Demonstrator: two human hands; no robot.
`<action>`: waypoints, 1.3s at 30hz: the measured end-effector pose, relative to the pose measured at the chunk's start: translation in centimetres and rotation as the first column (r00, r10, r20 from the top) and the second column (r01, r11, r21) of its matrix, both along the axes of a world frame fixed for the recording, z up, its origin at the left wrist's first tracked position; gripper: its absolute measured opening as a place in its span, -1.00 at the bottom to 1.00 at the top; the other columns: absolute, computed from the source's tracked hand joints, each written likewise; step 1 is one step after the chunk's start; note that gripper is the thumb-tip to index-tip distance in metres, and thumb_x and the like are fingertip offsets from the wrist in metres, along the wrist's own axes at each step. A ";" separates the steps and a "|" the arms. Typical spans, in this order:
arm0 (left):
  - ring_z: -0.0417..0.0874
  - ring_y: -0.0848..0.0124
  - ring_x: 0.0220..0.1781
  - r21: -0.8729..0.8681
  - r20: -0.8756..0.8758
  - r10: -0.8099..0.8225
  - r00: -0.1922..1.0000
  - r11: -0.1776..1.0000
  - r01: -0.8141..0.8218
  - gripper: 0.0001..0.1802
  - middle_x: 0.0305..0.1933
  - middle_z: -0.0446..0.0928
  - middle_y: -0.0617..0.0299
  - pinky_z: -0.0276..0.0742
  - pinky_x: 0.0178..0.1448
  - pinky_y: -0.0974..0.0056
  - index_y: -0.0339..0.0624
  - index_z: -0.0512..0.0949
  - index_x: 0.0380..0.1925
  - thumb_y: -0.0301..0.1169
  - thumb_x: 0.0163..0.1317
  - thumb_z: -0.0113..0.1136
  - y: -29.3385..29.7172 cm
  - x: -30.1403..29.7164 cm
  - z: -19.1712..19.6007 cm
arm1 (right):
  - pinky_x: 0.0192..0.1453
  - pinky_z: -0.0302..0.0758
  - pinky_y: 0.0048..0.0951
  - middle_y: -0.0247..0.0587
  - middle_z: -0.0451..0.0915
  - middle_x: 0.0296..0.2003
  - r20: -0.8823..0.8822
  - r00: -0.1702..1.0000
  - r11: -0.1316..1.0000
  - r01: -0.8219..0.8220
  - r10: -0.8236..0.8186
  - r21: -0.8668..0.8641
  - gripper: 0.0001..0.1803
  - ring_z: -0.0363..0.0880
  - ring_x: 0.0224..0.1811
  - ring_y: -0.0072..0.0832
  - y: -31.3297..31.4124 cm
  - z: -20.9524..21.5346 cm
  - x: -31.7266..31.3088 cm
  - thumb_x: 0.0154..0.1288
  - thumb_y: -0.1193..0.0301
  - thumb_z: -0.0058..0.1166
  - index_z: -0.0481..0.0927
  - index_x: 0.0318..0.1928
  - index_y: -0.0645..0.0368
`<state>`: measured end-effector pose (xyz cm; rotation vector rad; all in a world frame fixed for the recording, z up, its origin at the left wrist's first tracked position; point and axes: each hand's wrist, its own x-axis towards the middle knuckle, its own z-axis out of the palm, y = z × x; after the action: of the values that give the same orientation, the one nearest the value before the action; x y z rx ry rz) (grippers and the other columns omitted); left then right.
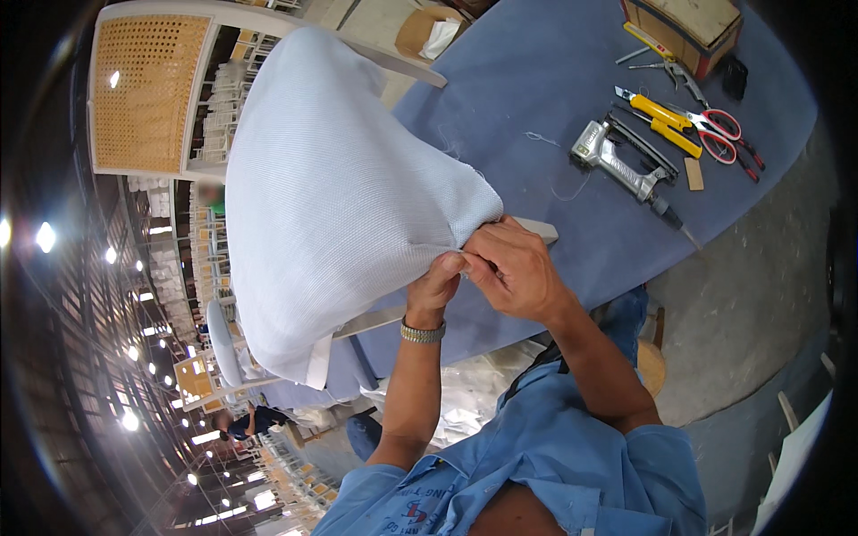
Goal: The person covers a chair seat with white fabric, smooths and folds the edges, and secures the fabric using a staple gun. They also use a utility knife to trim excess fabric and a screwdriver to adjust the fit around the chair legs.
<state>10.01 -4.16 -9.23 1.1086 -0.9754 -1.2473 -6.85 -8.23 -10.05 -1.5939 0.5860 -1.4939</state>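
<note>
The pale fabric cover (340, 170) is drawn over the padded seat of a light-framed chair, above the left part of the blue-clothed table (509, 76). The left hand (435, 282) pinches the fabric edge at the near right corner, thumb and fingers closed. The right hand (518, 270), directly beside it, grips the same edge with curled fingers. The cover appears light, soft and flexible, with a woven surface that likely resists slipping; its loose threads suggest an edge prone to fraying. Take hold of a folded margin, not single threads. The chair leg (539, 231) projects behind the right hand. Farther right lie a silver staple gun (618, 168) and red-handled scissors (718, 143).
</note>
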 end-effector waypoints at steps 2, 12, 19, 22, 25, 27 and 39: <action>0.58 0.35 0.05 0.013 -0.009 -0.022 1.000 1.000 0.022 -0.21 0.09 0.55 0.17 0.55 0.10 0.26 -0.32 0.37 0.26 -0.21 0.14 0.55 0.1 0.1 0.1 | -0.21 0.37 -0.24 -0.15 0.49 -0.49 -0.021 1.000 1.000 -0.011 0.011 0.002 -0.85 0.46 -0.43 -0.17 0.0 -0.1 -0.1 0.35 0.41 0.11 0.53 -0.37 0.17; 0.68 0.42 -0.12 0.051 0.148 0.108 0.983 0.992 -0.116 -0.77 -0.17 0.72 0.19 0.58 0.02 0.34 -0.30 0.73 -0.19 -0.39 0.22 0.46 -0.3 -1.6 1.3 | -0.23 0.39 -0.25 -0.14 0.50 -0.45 -0.106 0.981 0.986 -0.155 0.160 0.061 -0.86 0.48 -0.40 -0.19 0.4 1.6 -2.7 0.34 0.44 0.16 0.50 -0.33 0.20; 0.71 0.38 -0.10 -0.008 0.128 0.104 0.986 0.995 -0.103 -0.68 -0.13 0.73 0.15 0.64 0.00 0.28 -0.29 0.71 -0.09 -0.39 0.19 0.48 -0.3 -1.9 0.7 | -0.34 0.43 -0.30 -0.26 0.50 -0.47 -0.148 0.983 0.987 -0.127 0.112 -0.102 -0.55 0.47 -0.49 -0.32 -3.8 6.0 -4.5 0.07 0.13 0.50 0.51 -0.35 0.16; 0.70 0.38 -0.04 0.059 0.330 0.089 0.940 0.992 -0.114 -0.58 -0.06 0.72 0.16 0.63 0.06 0.26 -0.29 0.67 0.00 -0.37 0.16 0.52 -0.5 -0.5 -0.4 | -0.35 0.44 -0.38 -0.29 0.47 -0.51 -0.374 0.928 0.952 -0.120 0.006 -0.282 -0.46 0.47 -0.51 -0.39 -5.9 8.8 -3.2 -0.02 0.00 0.54 0.51 -0.39 0.13; 0.68 0.39 0.02 0.046 0.404 0.116 0.907 0.988 -0.147 -0.54 -0.01 0.70 0.17 0.62 0.11 0.25 -0.28 0.65 0.03 -0.35 0.15 0.54 -0.8 -2.4 3.0 | -0.35 0.40 -0.45 -0.31 0.47 -0.48 -0.513 0.856 0.926 -0.240 0.060 -0.292 -0.48 0.44 -0.44 -0.51 -7.5 9.8 -2.9 -0.03 0.13 0.58 0.50 -0.36 0.17; 0.67 0.39 0.05 0.022 0.369 0.153 0.917 0.985 -0.174 -0.52 0.01 0.70 0.17 0.60 0.13 0.25 -0.27 0.65 0.03 -0.32 0.14 0.55 -0.6 -2.4 2.8 | -0.32 0.42 -0.47 -0.32 0.50 -0.46 -0.447 0.860 0.945 -0.315 0.245 -0.087 -0.52 0.46 -0.43 -0.54 -7.4 9.7 -2.4 0.03 0.17 0.55 0.51 -0.34 0.19; 0.74 0.38 -0.03 0.075 0.302 0.169 0.938 0.977 -0.200 -0.47 -0.12 0.75 0.14 0.60 0.19 0.30 -0.39 0.67 -0.03 -0.33 0.03 0.61 -0.3 -3.5 4.3 | 0.20 0.43 0.00 0.20 0.53 0.03 -0.912 0.403 0.995 0.082 -0.078 -0.049 -0.29 0.51 0.10 0.14 -11.6 -18.9 -13.5 0.10 0.41 0.39 0.35 0.25 0.22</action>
<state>6.49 -4.48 -4.92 1.4652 -1.0076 -1.0071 -20.36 -19.85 -28.90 -2.3666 1.2839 -0.4843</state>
